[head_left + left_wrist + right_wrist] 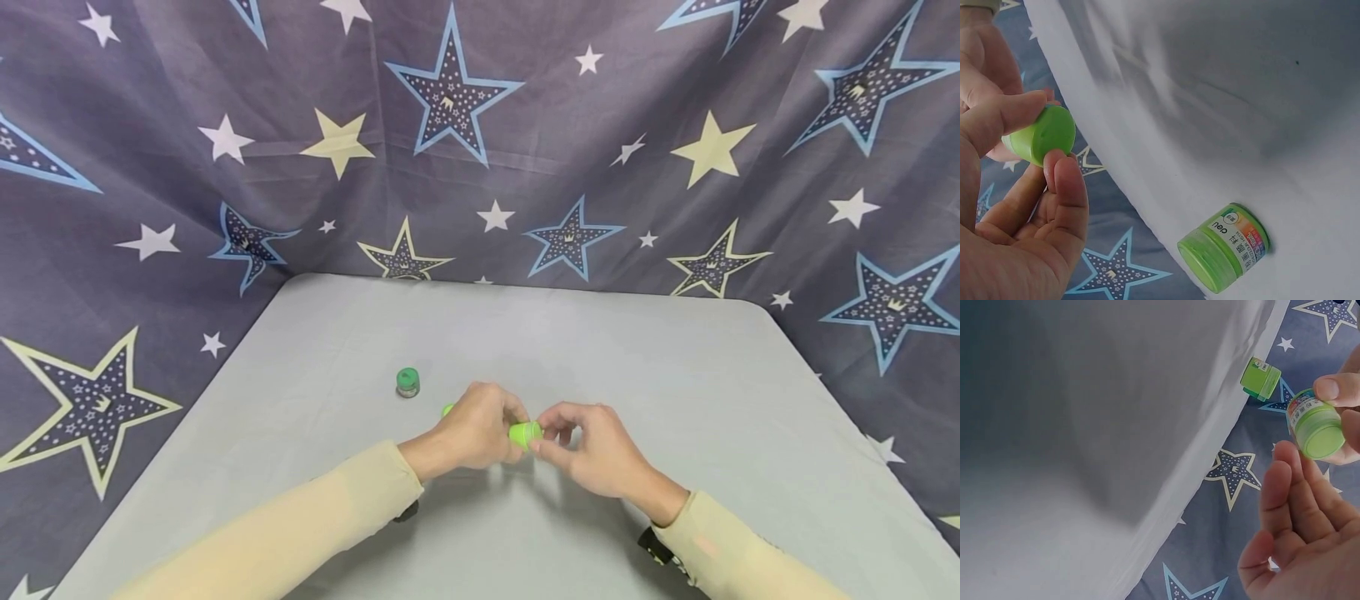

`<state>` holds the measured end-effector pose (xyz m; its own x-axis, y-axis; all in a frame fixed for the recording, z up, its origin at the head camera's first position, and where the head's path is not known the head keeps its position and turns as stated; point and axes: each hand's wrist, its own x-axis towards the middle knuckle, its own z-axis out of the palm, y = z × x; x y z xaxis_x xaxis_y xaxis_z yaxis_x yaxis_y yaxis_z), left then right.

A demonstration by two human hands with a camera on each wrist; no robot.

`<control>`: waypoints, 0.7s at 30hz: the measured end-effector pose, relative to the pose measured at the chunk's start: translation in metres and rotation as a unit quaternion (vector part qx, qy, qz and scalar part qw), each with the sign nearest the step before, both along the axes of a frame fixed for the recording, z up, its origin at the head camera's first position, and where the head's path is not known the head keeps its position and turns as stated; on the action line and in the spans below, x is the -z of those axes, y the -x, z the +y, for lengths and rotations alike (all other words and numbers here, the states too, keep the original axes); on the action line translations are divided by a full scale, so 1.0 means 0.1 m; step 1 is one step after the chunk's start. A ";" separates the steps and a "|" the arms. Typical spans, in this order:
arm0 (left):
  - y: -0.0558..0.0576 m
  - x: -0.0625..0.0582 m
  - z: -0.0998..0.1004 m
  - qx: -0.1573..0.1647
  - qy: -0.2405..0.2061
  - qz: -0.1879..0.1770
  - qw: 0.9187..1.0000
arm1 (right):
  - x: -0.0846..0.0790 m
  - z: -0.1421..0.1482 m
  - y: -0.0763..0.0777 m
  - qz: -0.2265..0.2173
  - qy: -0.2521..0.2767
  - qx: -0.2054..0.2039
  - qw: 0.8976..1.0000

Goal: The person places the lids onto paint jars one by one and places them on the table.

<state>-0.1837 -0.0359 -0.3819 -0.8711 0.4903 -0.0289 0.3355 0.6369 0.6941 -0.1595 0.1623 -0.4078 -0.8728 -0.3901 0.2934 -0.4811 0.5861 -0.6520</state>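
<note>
Both hands are on a small light-green paint jar (525, 434), held on its side over the table. My left hand (480, 425) grips one end, its thumb and fingertips around the green end (1057, 134) that shows in the left wrist view. My right hand (596, 446) pinches the other end between thumb and fingertips. In the right wrist view a printed label (1302, 407) wraps the jar, and the lower fingers of the right hand (1304, 531) extend below it. A second light-green paint jar (1225, 247) stands near the left hand, mostly hidden behind it in the head view.
A darker green jar (408, 382) stands on the table farther left and back. The pale cloth-covered table (600, 350) ends at a dark star-patterned curtain (517, 175) behind and at the sides.
</note>
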 end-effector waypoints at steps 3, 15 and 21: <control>0.00 -0.01 0.00 0.001 0.000 0.001 1.000 | -0.01 0.00 0.00 -0.011 -0.002 0.004 1.000; -0.01 -0.03 0.02 -0.004 0.009 -0.003 1.000 | -0.02 -0.02 0.01 -0.038 -0.032 0.041 0.998; 0.00 -0.02 0.02 -0.001 0.008 0.004 1.000 | -0.04 -0.01 0.01 -0.043 -0.036 0.051 0.997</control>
